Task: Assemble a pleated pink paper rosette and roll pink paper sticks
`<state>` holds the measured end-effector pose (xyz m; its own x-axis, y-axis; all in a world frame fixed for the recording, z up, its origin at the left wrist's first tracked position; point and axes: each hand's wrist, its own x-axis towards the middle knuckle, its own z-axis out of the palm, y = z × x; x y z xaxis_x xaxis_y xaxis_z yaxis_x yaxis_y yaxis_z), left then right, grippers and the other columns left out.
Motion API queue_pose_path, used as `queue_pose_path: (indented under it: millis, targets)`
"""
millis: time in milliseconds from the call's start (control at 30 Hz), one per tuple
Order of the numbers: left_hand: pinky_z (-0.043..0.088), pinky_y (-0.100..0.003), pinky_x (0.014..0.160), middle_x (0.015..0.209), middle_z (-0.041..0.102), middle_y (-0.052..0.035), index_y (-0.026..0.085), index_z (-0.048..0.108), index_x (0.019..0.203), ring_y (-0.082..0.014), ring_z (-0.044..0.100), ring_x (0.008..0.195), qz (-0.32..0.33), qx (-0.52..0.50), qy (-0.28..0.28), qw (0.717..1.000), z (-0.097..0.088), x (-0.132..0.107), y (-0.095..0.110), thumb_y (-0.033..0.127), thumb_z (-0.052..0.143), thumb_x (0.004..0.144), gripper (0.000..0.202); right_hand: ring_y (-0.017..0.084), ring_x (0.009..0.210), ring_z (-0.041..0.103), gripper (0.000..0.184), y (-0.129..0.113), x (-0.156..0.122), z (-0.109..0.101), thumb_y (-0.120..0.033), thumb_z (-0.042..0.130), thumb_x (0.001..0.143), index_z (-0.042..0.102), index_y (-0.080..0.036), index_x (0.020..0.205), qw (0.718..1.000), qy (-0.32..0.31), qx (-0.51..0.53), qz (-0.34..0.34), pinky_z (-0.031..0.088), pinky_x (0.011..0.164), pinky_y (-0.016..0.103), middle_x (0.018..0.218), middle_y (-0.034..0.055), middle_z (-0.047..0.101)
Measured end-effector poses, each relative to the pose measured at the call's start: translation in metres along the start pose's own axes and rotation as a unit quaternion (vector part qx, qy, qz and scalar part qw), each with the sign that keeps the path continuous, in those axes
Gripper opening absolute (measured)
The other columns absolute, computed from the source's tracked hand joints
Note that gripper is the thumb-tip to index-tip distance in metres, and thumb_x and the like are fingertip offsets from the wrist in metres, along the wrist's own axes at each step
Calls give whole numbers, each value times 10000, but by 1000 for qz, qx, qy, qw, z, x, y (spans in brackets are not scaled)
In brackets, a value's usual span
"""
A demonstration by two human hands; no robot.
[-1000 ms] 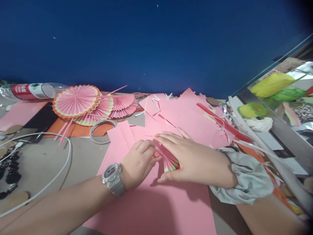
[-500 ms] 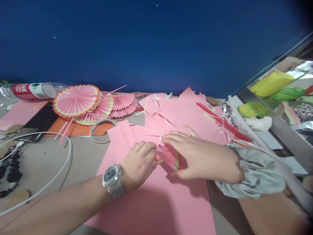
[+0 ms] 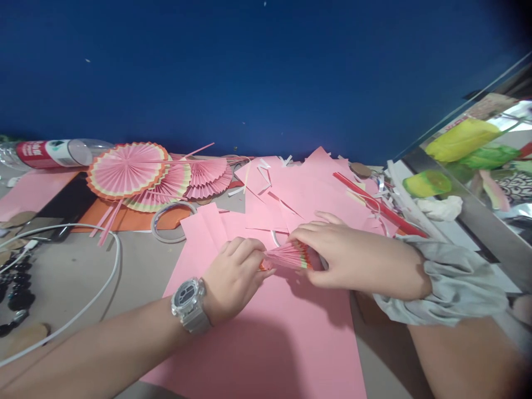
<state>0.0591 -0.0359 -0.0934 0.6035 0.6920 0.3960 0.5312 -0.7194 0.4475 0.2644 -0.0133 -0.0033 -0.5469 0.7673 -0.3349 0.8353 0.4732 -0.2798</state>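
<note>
Between both hands is a pleated paper fan (image 3: 290,255), pink with an orange and pale-yellow edge. My left hand (image 3: 238,277), with a clear watch on its wrist, is closed around the fan's left part; a bit of orange edging shows under its fingers. My right hand (image 3: 328,249), a pale grey scrunchie at the wrist, has its fingers over the top and thumb below, gripping the fan's outer edge. The pleats are squeezed close together. Beneath them lies a large pink paper sheet (image 3: 257,343).
Finished-looking round paper fans (image 3: 128,172) lie at back left beside a plastic bottle (image 3: 54,153). A roll of tape (image 3: 172,221), a phone (image 3: 66,205) and a white cable (image 3: 118,266) are at left. Red strips (image 3: 374,205) and paper scraps lie at right, near a clear-sided bin.
My right hand has closed in on the fan, and its spread pleats are now pressed into a narrower bundle. My left hand keeps its hold in nearly the same place.
</note>
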Motion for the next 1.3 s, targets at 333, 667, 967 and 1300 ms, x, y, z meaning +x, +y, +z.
queue_pose_path:
  millis: [333, 667, 967, 1300]
  targets:
    - [441, -336, 813, 936, 518, -82, 146, 507, 851, -184, 485, 887, -34, -77, 43, 996, -2, 1, -2, 153, 393, 911, 129, 236, 867, 556, 167, 10, -3, -7, -345, 472, 843, 555, -221, 766, 998, 49, -23, 13, 393, 743, 342, 734, 15, 606]
    - [403, -375, 896, 1060, 503, -101, 176, 482, 843, -206, 463, 1030, -62, -129, 79, 987, -5, -4, -3, 158, 365, 917, 140, 191, 843, 599, 172, 6, -2, -15, -340, 460, 894, 595, -232, 900, 987, 155, 20, -37, 413, 746, 310, 899, 5, 663]
    - [400, -338, 948, 1163, 490, -115, 173, 490, 884, -194, 466, 1120, -6, -176, 23, 984, -2, -2, -7, 190, 422, 909, 73, 177, 769, 573, 180, 4, 6, -5, -321, 498, 895, 613, -182, 885, 983, 150, 17, -107, 403, 707, 304, 798, 22, 642]
    - [467, -350, 860, 940, 546, -89, 165, 486, 765, -191, 559, 937, -160, -465, 51, 869, 2, 4, -5, 349, 313, 955, 316, 154, 720, 581, 140, -6, 11, 4, -311, 476, 905, 554, -213, 842, 956, 240, 167, -35, 434, 697, 286, 776, 2, 613]
